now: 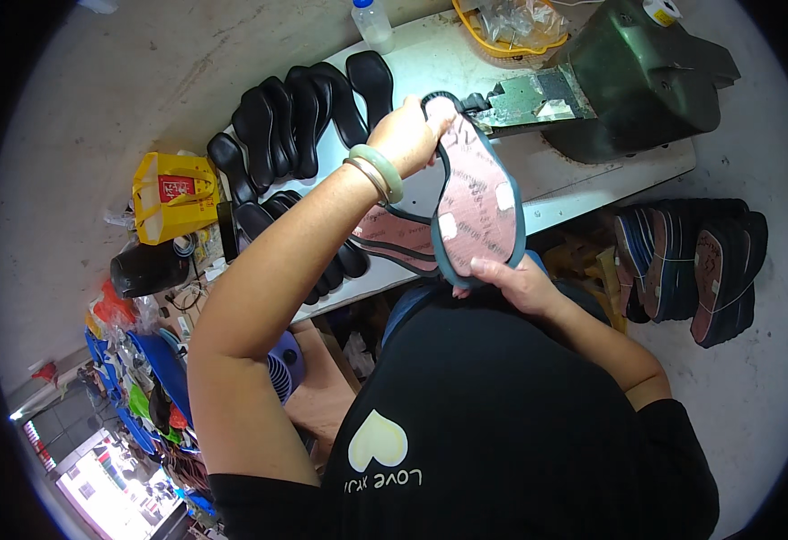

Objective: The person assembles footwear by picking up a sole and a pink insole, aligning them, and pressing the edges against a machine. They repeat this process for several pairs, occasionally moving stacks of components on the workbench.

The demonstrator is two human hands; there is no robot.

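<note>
- Concrete floor (124,81) surrounds a long white workbench (592,180) running across the upper middle of the head view.
- Held thing: a shoe sole (479,193) with a pink inner face, white patches and a dark teal rim, raised above the bench edge, its far tip close against the jaw-like end of a dark green machine (628,81).
- Left hand (407,135) (a pale green bangle (380,171) and a thin metal one at the wrist): fingers curled and pressed on the sole's far end, pinching it near the rim.
- Right hand (515,283): fingers closed around the near end, thumb on the rim; the fingertips underneath are hidden.
- Step in hand, by judgement: presenting or aligning the sole's tip at the machine's working end; whether the tip actually touches it cannot be told.
- Next move, by judgement: it calls for both grips to stay firm and the sole level, with the left fingers kept clear of the machine's end.
- Just beside: a second pink-faced sole (394,238) lying on the bench under the left forearm.
- Farther out: a fanned row of black soles (304,112) on the bench's left part; a clear plastic bottle (373,22); a yellow basket (502,36) of clear bags.
- On the floor: a stack of dark soles (691,265) at right, a yellow bag (173,193) at left.
</note>
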